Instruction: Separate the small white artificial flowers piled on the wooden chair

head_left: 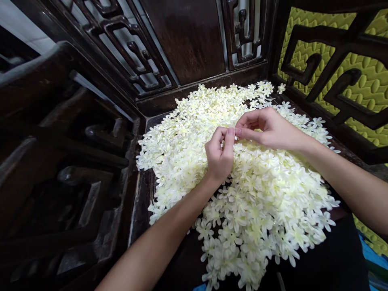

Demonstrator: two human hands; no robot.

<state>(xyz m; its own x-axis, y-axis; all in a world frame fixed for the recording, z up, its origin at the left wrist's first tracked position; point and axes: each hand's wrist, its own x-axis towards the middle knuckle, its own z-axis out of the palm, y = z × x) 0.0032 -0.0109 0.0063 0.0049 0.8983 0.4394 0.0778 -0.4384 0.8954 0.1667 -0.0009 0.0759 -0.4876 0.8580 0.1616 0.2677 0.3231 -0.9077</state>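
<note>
A wide heap of small white, yellow-centred flowers covers a dark wooden seat and spills toward me over dark cloth. Above the middle of the heap, my left hand is closed, its thumb and forefinger pinched together. My right hand meets it from the right, thumb and fingertip also pressed together. The fingertips of both hands nearly touch. Whatever sits between them is too small or too hidden to make out.
Carved dark wooden lattice and a solid panel rise behind the flowers. On the left stands an openwork wooden armrest. A yellow-green textured cushion shows through the lattice at right. Something blue lies at lower right.
</note>
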